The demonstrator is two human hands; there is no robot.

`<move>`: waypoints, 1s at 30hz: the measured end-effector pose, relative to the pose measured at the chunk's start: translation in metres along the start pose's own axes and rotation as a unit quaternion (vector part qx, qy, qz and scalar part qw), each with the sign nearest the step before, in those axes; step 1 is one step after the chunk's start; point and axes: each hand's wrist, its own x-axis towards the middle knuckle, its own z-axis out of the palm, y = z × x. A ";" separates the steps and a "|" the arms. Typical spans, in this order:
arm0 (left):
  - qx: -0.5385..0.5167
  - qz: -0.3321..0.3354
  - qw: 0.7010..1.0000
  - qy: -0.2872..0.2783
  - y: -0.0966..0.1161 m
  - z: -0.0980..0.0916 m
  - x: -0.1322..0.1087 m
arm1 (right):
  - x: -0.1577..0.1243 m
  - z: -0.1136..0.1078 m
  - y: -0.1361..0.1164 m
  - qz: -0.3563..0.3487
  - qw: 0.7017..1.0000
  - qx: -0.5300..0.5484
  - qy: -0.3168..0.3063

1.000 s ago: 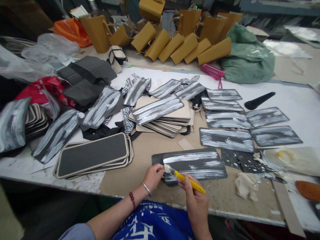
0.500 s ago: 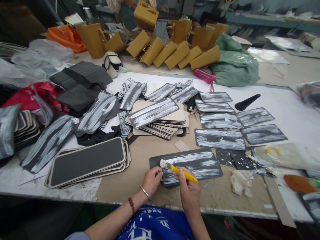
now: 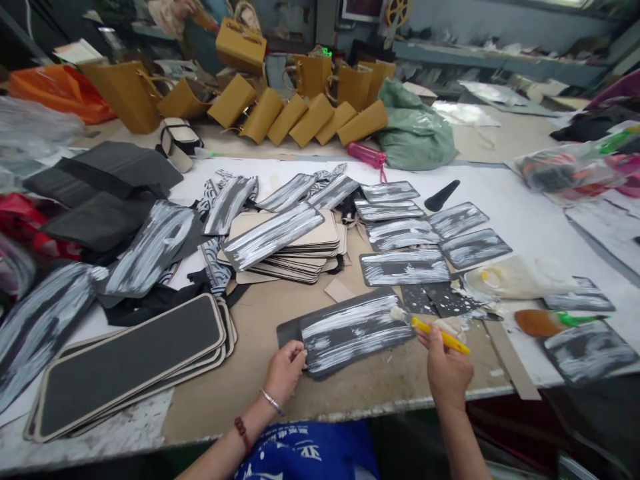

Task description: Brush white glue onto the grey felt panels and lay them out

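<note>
A dark panel (image 3: 357, 333) streaked with white lies on the brown board at the front of the table. My left hand (image 3: 286, 373) pinches its left edge, fingers closed. My right hand (image 3: 449, 367) is closed round a yellow-handled brush (image 3: 445, 335), whose pale bristles are at the panel's right end. Left of my left hand is a stack of dark panels with beige borders (image 3: 133, 363). Behind the streaked panel, another streaked piece (image 3: 274, 235) rests on a stack of beige boards (image 3: 325, 233).
More streaked pieces (image 3: 405, 267) lie behind and right. A milky plastic bag (image 3: 520, 277) and an orange-brown brush (image 3: 537, 323) are at the right. Mustard bags (image 3: 267, 115) and a green sack (image 3: 415, 130) stand at the back. Someone's hand (image 3: 184, 8) shows top left.
My right hand has moved right with the brush, from the panel's left part to its right end. White streaks now reach further left on the panel. The view has shifted right.
</note>
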 end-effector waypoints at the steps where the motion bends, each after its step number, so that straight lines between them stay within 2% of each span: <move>1: -0.001 -0.001 1.000 0.001 0.000 0.000 0.000 | -0.006 -0.001 -0.004 0.009 1.000 0.024 -0.013; 4: -0.003 -0.007 1.000 -0.003 0.001 -0.001 0.000 | -0.045 0.009 -0.020 0.040 0.983 0.125 -0.127; 7: -0.003 -0.017 1.000 -0.007 0.000 -0.002 0.000 | -0.088 0.030 -0.028 0.066 0.951 0.161 -0.254; 10: -0.003 -0.021 1.000 -0.010 -0.001 -0.003 0.001 | -0.103 0.041 -0.024 0.062 0.938 0.166 -0.297; 16: -0.001 -0.012 1.000 -0.006 -0.005 -0.002 0.002 | -0.091 0.027 -0.024 0.019 0.973 0.072 -0.217; 20: 0.009 0.000 1.000 -0.010 -0.006 -0.003 0.002 | -0.103 0.033 -0.026 0.017 0.956 0.107 -0.271; 22: 0.016 0.008 1.000 -0.017 -0.005 -0.003 0.002 | -0.096 0.036 -0.019 0.031 0.957 0.113 -0.267; 24: 0.020 0.017 0.999 -0.028 -0.004 -0.003 0.002 | -0.074 0.030 -0.006 0.039 0.974 0.088 -0.207; 26: 0.023 0.028 0.999 -0.031 -0.003 -0.001 0.001 | -0.042 0.014 0.008 0.025 0.992 0.024 -0.118; 28: 0.026 0.037 0.999 -0.025 -0.004 0.000 0.001 | -0.013 -0.004 0.018 -0.003 0.998 -0.039 -0.047; 30: 0.032 0.040 0.999 -0.018 -0.005 0.002 0.001 | 0.009 -0.016 0.022 -0.036 0.997 -0.072 -0.007</move>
